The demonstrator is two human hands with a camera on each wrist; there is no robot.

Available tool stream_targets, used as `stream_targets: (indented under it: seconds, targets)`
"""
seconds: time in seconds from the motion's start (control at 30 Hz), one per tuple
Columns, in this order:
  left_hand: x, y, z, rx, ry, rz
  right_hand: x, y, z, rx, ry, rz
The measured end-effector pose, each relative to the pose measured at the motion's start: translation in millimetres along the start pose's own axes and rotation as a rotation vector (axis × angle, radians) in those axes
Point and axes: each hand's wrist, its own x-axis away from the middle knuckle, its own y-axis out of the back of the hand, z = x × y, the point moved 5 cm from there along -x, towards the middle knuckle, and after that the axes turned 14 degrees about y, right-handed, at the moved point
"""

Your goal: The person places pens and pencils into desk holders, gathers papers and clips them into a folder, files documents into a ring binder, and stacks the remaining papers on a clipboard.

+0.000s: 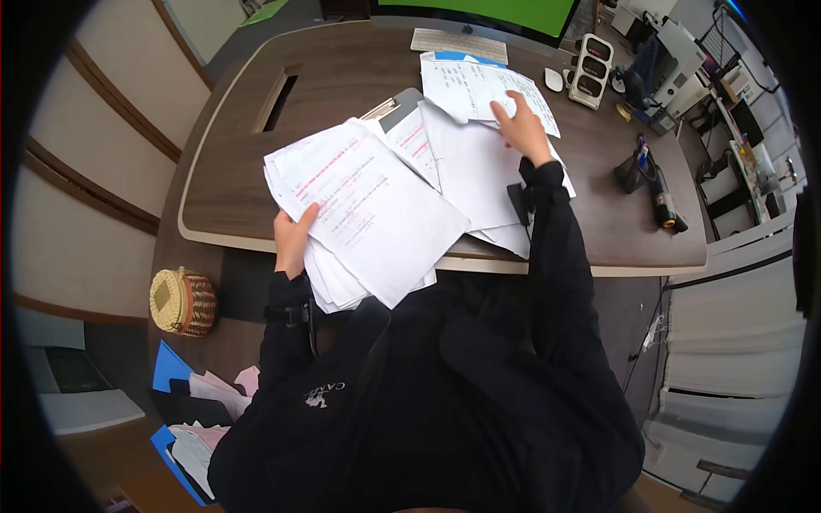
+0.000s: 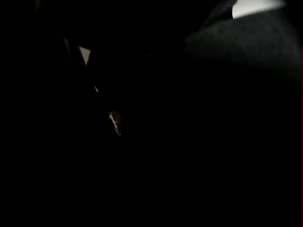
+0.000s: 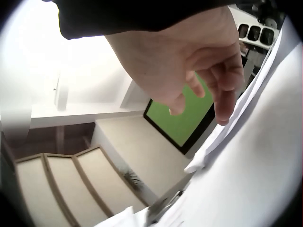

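Observation:
My left hand point(image 1: 293, 239) grips a stack of printed sheets point(image 1: 376, 214) at its left edge, thumb on top. Red and black text marks the top page, and more loose pages hang below it at the desk's front edge. Over at the right, my right hand point(image 1: 523, 130) is above handwritten sheets point(image 1: 466, 85), fingers spread and loosely bent. In the right wrist view, fingertips point(image 3: 222, 118) come right to the edge of the white paper point(image 3: 246, 175). Between the hands lie a grey clipboard point(image 1: 405, 104) and blank-looking white sheets point(image 1: 479, 175). The left wrist view is almost entirely dark.
A keyboard point(image 1: 459, 44) and a monitor point(image 1: 513, 12) with a green screen stand at the back. To the right are a mouse point(image 1: 553, 79), a white three-slot holder point(image 1: 591, 72) and a pen holder point(image 1: 631, 173). A woven basket point(image 1: 198, 303) sits at the left, above blue folders point(image 1: 173, 368).

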Motion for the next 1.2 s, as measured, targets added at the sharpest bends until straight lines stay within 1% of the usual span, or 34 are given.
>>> stream_targets:
  seconds: [0.03, 0.07, 0.1, 0.17, 0.2, 0.27, 0.3, 0.37, 0.4, 0.47, 0.5, 0.53, 0.57, 0.6, 0.63, 0.67, 0.7, 0.77, 0.8, 0.87, 0.9, 0.93, 0.97, 1.0, 1.07, 1.1, 1.13, 1.17, 1.2]
  targets:
    - [0, 0, 1, -0.077, -0.027, -0.010, -8, -1, -12, 0.031, -0.095, 0.053]
    - [-2, 2, 3, -0.075, -0.028, -0.011, -15, -4, -23, 0.063, -0.191, 0.105]
    - [-4, 3, 5, -0.087, -0.049, -0.020, -19, -8, -30, 0.064, -0.190, 0.105]
    - [-6, 3, 6, -0.099, -0.066, -0.026, -21, -25, -53, 0.050, -0.310, 0.129]
    - [-6, 3, 3, -0.098, -0.092, -0.034, -23, -34, -62, 0.050, -0.312, 0.131]
    - [-5, 5, 3, -0.099, -0.112, -0.047, -23, -38, -76, 0.230, -0.394, -0.036]
    - [-5, 6, 3, -0.098, -0.123, -0.043, -20, -39, -71, 0.230, -0.396, -0.034]
    - [-6, 8, 3, -0.099, -0.138, -0.037, -17, -32, -58, 0.265, -0.357, -0.166]
    - [-6, 8, 4, -0.092, -0.141, -0.029, -17, -33, -60, 0.264, -0.358, -0.169]
    - [-7, 8, 5, -0.082, -0.151, -0.023, -17, -37, -67, 0.184, -0.353, -0.261]
    - [-7, 7, 6, -0.006, -0.139, -0.014, -18, -37, -67, 0.183, -0.349, -0.262]
    - [-7, 7, 7, 0.069, -0.125, -0.005, -20, -40, -67, 0.189, -0.314, -0.198]
    - [-7, 8, 6, 0.071, -0.125, -0.006, -21, -43, -67, 0.195, -0.280, -0.134]
    - [-7, 8, 6, 0.064, -0.120, 0.028, -20, -40, -62, 0.197, -0.280, -0.133]
    - [-6, 7, 7, 0.056, -0.114, 0.062, -20, -39, -53, 0.282, -0.225, -0.061]
    - [-6, 6, 8, 0.057, -0.110, 0.062, -20, -40, -46, 0.366, -0.169, 0.012]
    - [-6, 6, 7, 0.003, -0.122, 0.044, -20, -42, -49, 0.366, -0.170, 0.014]
    - [-7, 5, 6, -0.051, -0.133, 0.026, -24, -45, -39, 0.633, 0.145, -0.032]
    - [-6, 5, 5, -0.064, -0.148, 0.003, -24, -43, -38, 0.633, 0.145, -0.032]
    - [-7, 5, 3, -0.078, -0.164, -0.022, -22, -47, -40, 0.422, 0.117, 0.142]
    - [-6, 5, 1, -0.097, -0.205, -0.046, -22, -48, -40, 0.421, 0.116, 0.140]
    - [-6, 6, -1, -0.116, -0.247, -0.069, -21, -49, -38, 0.483, 0.179, 0.156]
    - [-7, 6, -1, -0.118, -0.248, -0.068, -19, -51, -36, 0.546, 0.241, 0.172]
    - [-9, 6, 0, -0.141, -0.236, -0.071, -19, -50, -39, 0.544, 0.239, 0.171]
    - [-13, 9, 1, -0.162, -0.225, -0.080, -21, -44, -43, 0.425, 0.254, 0.045]
    - [-15, 9, 2, -0.199, -0.217, -0.074, -18, -36, -30, 0.387, 0.349, -0.166]
    - [-17, 9, 2, -0.236, -0.209, -0.067, -18, -34, -25, 0.387, 0.352, -0.163]
    - [-19, 9, 2, -0.235, -0.207, -0.069, -14, -22, -16, 0.281, 0.467, -0.337]
    - [-20, 8, 2, -0.233, -0.186, -0.041, -5, -7, 5, 0.169, 0.577, -0.510]
